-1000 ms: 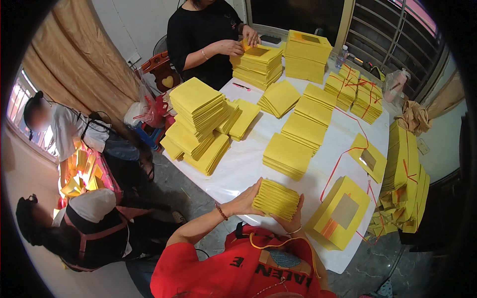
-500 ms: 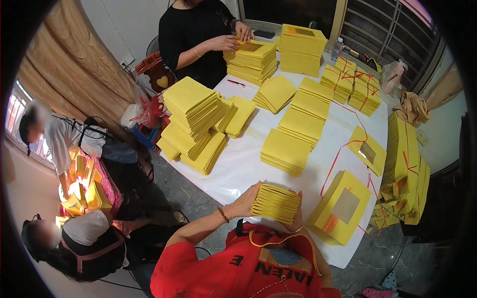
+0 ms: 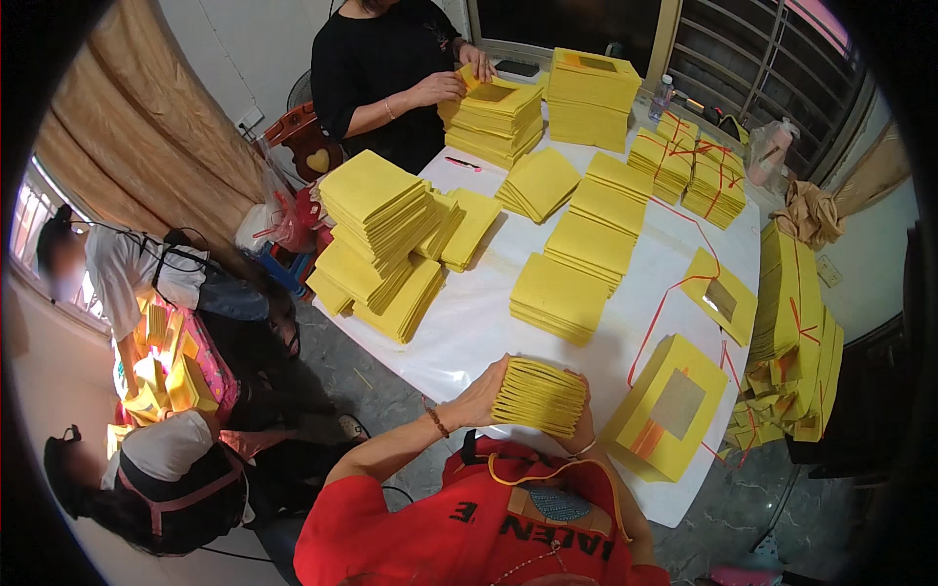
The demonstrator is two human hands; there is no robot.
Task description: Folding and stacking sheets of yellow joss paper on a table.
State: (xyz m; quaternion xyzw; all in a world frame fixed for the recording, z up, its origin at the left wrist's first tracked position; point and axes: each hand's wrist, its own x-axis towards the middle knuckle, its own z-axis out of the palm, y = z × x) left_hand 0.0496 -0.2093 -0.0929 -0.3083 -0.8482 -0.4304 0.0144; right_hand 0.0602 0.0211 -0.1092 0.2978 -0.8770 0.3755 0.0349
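Close to my chest, at the table's near edge, I hold a thick stack of folded yellow papers (image 3: 539,398), its layered edges facing up. My left hand (image 3: 482,395) is closed along the stack's left side. On the opposite side my right hand (image 3: 584,425) presses against it, its fingers mostly hidden. Just beyond lies a neat yellow paper pile (image 3: 557,299), first in a row of similar piles. Right of my right hand sits a bigger yellow block (image 3: 668,408) with a grey and orange panel on top.
A red string (image 3: 653,344) trails over the white table (image 3: 445,363). Tall yellow stacks (image 3: 376,210) stand at the left; string-tied bundles (image 3: 711,186) sit at the far right. Across the table, a person in black (image 3: 391,78) handles papers. Two other people (image 3: 181,459) sit at the left.
My hands keep their grip on the stack, with hardly any movement. Across the table, the person's hands shift slightly on their pile. At the left, the seated people's heads move a little.
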